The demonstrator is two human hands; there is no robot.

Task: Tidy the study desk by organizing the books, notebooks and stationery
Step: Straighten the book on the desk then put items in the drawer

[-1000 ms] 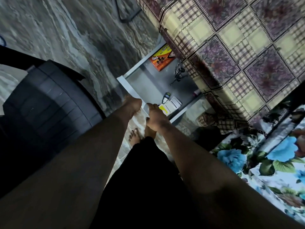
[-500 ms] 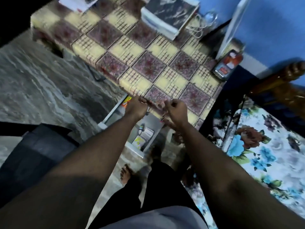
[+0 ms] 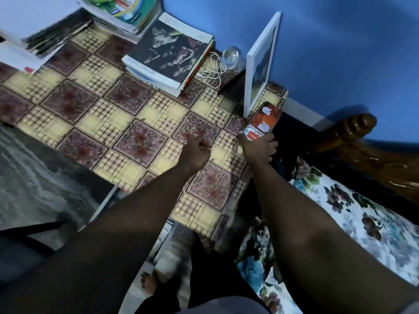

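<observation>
Right hand [image 3: 258, 147] gripping orange case [image 3: 260, 122] at worktop [image 3: 108, 123] corner beside white frame [image 3: 260, 62]; left hand [image 3: 196, 152] fisted above cloth, contents indiscernible. Books [image 3: 167, 55] stacked along far edge, more stacks [image 3: 122, 12] and papers [image 3: 27, 41] at far left, middle bare: apparently well advanced. Left to sort: case, white cable [image 3: 213, 71], glass object [image 3: 230, 57].

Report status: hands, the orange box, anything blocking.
Right hand gripping orange box at desk's right edge. Left hand fisted over the tablecloth, empty as far as visible. White frame stands right beside the box.
</observation>
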